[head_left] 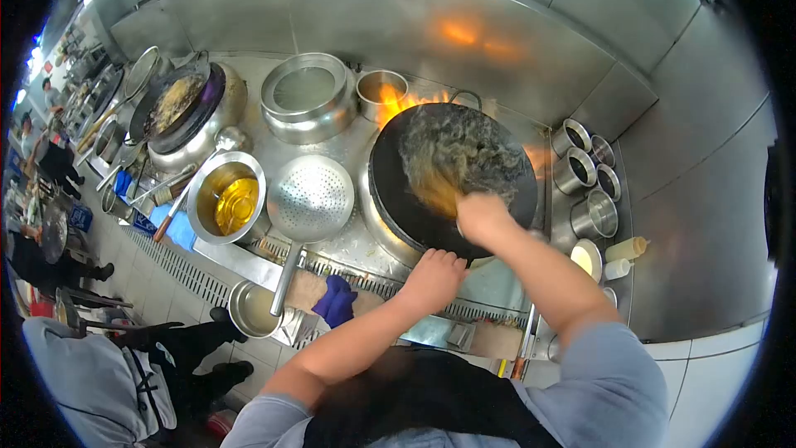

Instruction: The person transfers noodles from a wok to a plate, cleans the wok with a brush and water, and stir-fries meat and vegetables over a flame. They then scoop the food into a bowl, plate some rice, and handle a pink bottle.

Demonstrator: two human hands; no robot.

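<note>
A large black wok [390, 174] sits tilted over the burner, with flames [398, 104] rising behind its far left rim. Dark, swirling liquid [464, 149] moves inside it. My right hand [483, 220] reaches over the wok, closed around a tan wok brush [438, 192] whose bristles are blurred by motion in the liquid. At the near rim, my left hand [434, 279] is closed on the wok's edge; its fingertips are partly hidden.
Left of the wok lie a perforated strainer [311, 199] and a pot of yellow oil [236, 203]. A second wok [178, 108] stands farther left. Metal seasoning pots [593, 214] and squeeze bottles [626, 249] line the right side. Another person [91, 365] stands at lower left.
</note>
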